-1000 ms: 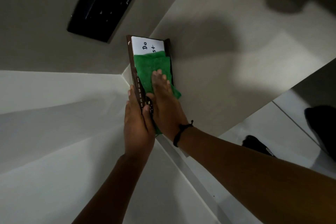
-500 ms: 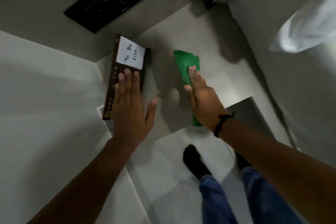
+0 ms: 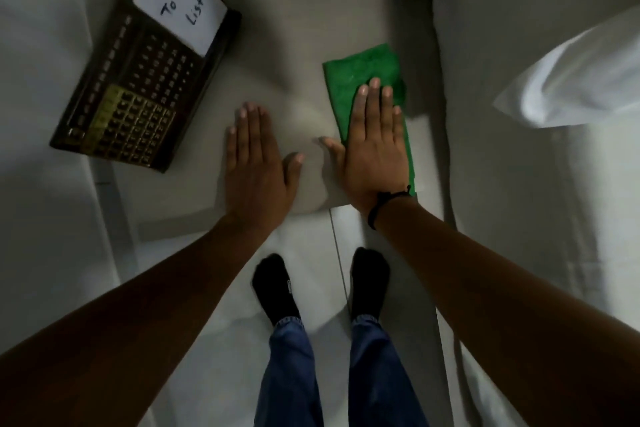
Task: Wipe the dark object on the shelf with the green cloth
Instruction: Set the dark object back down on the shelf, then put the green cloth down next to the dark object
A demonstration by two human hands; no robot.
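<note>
The dark object (image 3: 138, 104) is a flat dark-brown calendar board with a white "To Do List" panel. It lies on the pale shelf (image 3: 294, 45) at the upper left. The folded green cloth (image 3: 360, 69) lies on the shelf's right side, apart from the board. My right hand (image 3: 372, 149) rests flat on the cloth's near half, fingers straight, not curled around it. My left hand (image 3: 254, 163) lies flat on the bare shelf between board and cloth and holds nothing. It touches neither of them.
The shelf's front edge (image 3: 242, 215) runs just under my wrists. Below it are the pale floor and my two feet in dark socks (image 3: 273, 288). A white draped fabric (image 3: 571, 80) hangs at the right. A pale wall panel (image 3: 41, 184) rises on the left.
The cloth left the board and slid right onto the bare shelf under my right hand. My left hand let go of the board, which now lies flat, and rests on the shelf.
</note>
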